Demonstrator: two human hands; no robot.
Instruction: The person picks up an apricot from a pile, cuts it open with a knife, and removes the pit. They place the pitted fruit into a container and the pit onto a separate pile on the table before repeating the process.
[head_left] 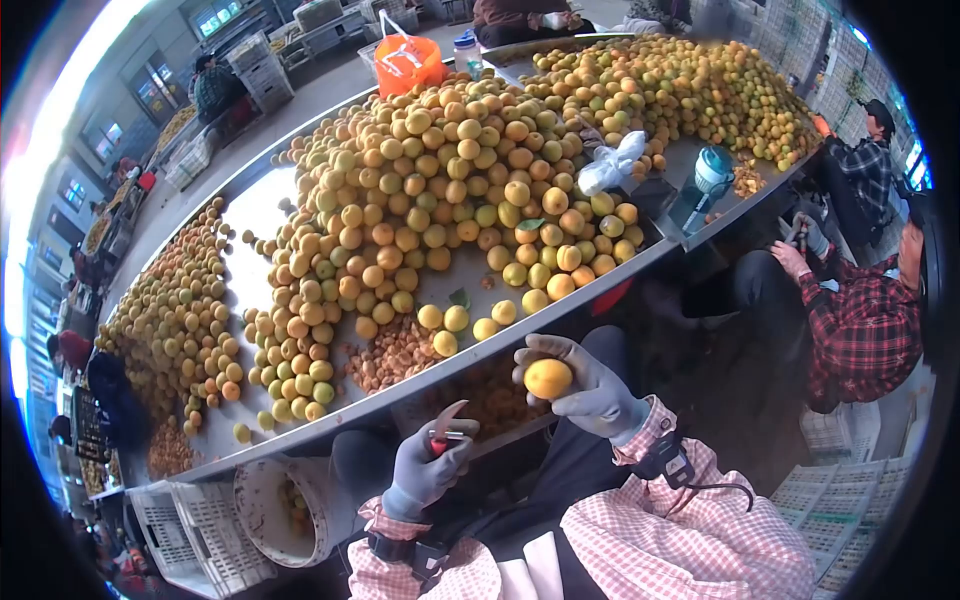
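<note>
My left hand point(428, 470), in a grey glove, is closed around a small knife point(440, 440) with a red handle, its short curved blade pointing up. To the right and higher, my gloved right hand point(595, 395) grips a yellow-orange fruit point(548, 379) between thumb and fingers. Both hands are on the near side of the metal table point(340, 412), apart from each other. A big heap of similar fruits point(400, 190) lies on the table beyond them. Brownish scraps point(395, 355) lie near its front edge.
A white bucket point(285, 510) and plastic crates point(195, 535) stand at lower left. On the table are an orange bag point(410, 65), a white plastic bag point(612, 163) and a teal-lidded bottle point(710, 180). A person in red plaid point(865, 320) sits at right; others are farther off.
</note>
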